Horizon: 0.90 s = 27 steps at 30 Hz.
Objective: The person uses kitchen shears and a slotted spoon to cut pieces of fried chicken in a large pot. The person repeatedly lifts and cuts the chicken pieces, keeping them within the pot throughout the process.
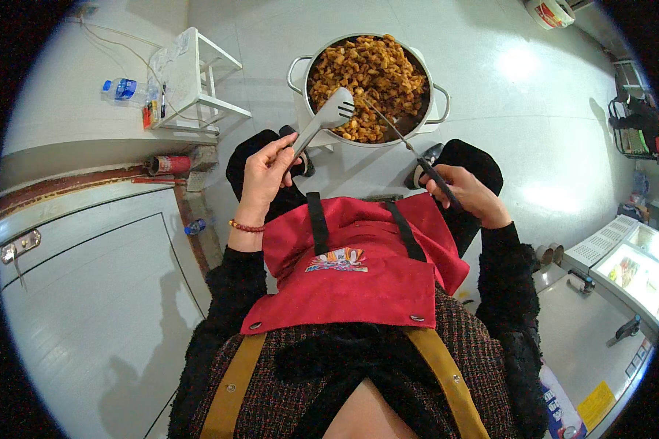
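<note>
A wide two-handled metal pot (439, 104) heaped with browned, chopped food pieces (373, 71) stands low in front of my knees. My left hand (269, 170) is closed round the handle of a grey slotted serving utensil (329, 112), whose head is over the pot's near left part. In my right hand (464, 189) is the black handle of a thin metal utensil (390, 123); its far end reaches into the food, and its exact kind cannot be told. A red apron (357, 285) covers my lap.
At the left stand a white stool (197, 77), a plastic water bottle (123, 89) and a door (110, 285). A smaller bottle (195, 226) lies by the door frame. To the right are a refrigerated cabinet (593, 318), a rack (634, 129) and, farther off, a white bucket (551, 12).
</note>
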### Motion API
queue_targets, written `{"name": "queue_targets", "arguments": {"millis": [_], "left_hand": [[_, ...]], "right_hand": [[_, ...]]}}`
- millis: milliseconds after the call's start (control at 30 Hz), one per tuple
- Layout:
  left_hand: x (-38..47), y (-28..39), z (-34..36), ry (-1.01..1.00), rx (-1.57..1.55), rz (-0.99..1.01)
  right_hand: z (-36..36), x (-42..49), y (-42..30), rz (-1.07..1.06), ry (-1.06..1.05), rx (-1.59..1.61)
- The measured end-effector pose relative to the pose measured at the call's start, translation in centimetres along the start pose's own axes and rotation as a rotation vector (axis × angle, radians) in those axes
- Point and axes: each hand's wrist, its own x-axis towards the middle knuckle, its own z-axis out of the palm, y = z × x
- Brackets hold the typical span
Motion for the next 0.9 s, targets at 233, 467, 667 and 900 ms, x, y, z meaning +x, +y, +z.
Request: {"name": "queue_targets", "arguments": {"millis": [233,467,667,900], "left_hand": [[-1.3,-0.6,2.1,0.052,-0.11,-0.065],[-2.3,-0.9,3.3,0.053,-0.192,-0.162],[-2.9,-1.0,3.6,0.056,-0.202,-0.168],[-2.5,-1.0,3.1,0.125,0.184,0.078]], "right_hand": [[2.6,0.7,0.6,0.025,-0.105,0.171],[4.1,1.2,0.7,0.014,-0.058,0.234],[4.2,0.5,1.2,0.043,-0.024,0.165],[4.4,0.5,0.1,0.113,-0.016,0.468]]}}
